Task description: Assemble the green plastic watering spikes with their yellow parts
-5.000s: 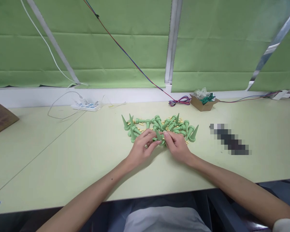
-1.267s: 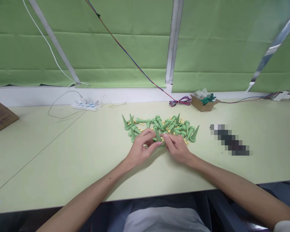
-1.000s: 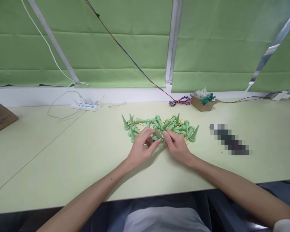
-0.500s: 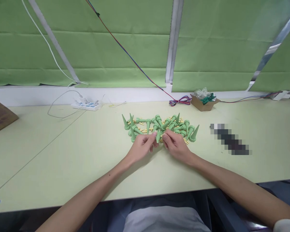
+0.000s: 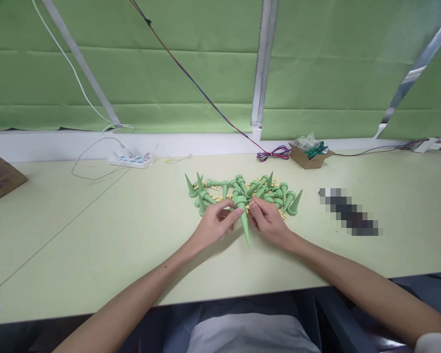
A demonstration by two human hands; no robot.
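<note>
A green cone-shaped spike is held between thumb and fingers of my left hand, its cap upward and its tip pointing down toward me. Close beside it on the right, my right hand is closed in a pinch, with a small yellow piece showing at its fingertips. Behind both hands lies a pile of green spikes mixed with small yellow pieces. Some spikes stand upright at the pile's left and right ends.
On the pale table, a cardboard box with plastic and green material stands at the back. A power strip, coiled wires, a brown object and a blurred dark object lie around.
The spike in my left hand has turned, so its full length now shows with the tip pointing down toward me. My right hand stays nearly in place.
</note>
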